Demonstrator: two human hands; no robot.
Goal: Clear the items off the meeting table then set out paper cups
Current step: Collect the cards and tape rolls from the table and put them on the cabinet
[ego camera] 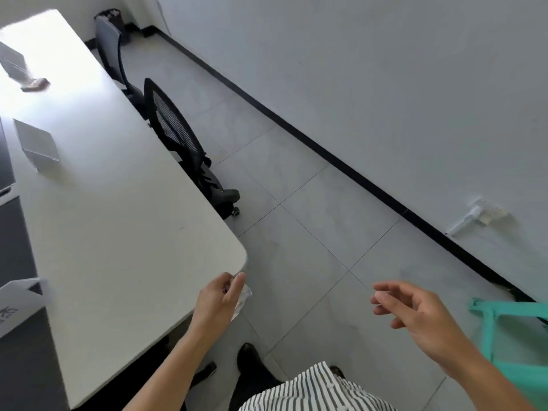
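The white meeting table [118, 232] runs along the left. My left hand [218, 301] is just off its rounded near corner, closed on a small crumpled clear plastic wrapper [243, 299]. My right hand [415, 312] hovers over the floor to the right with fingers apart, holding nothing. On the table stand a clear name-card holder [37, 143], another one [12, 62] farther back, and a small brownish item [35, 84] beside it. A white tent card [17, 304] with printing sits at the near left.
Two black mesh office chairs [178, 143] are tucked against the table's right side. A teal bag [510, 336] hangs at my right arm. A black bin [111, 17] stands in the far corner. Grey tiled floor lies between table and white wall [385, 84].
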